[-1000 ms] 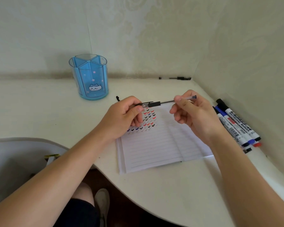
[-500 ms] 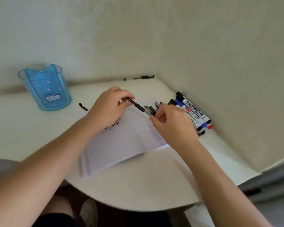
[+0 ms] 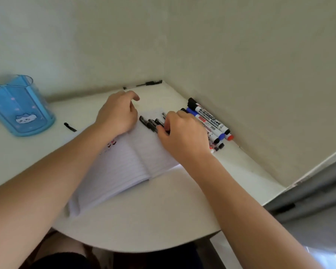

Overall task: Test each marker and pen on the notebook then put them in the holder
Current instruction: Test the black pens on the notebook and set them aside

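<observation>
An open lined notebook [image 3: 124, 167] lies on the white desk, with small red and black test marks near its left page top. Several black pens [image 3: 149, 122] lie side by side at the notebook's top right. My right hand [image 3: 182, 134] is over them, its curled fingertips pinching one black pen in the group. My left hand [image 3: 118, 113] hovers over the notebook's top edge, fingers loosely curled and holding nothing. Several whiteboard markers [image 3: 209, 119] lie against the right wall. The blue holder [image 3: 21, 107] with a cat picture stands at the far left.
A small black pen cap [image 3: 70, 127] lies on the desk [image 3: 163, 220] between the holder and the notebook. Another black pen [image 3: 148, 83] lies along the back wall in the corner. The desk's curved front edge is close to me, with my legs below it.
The pen that both hands held above the notebook has come down among the black pens. My left hand has let go of it. The view has swung to the right.
</observation>
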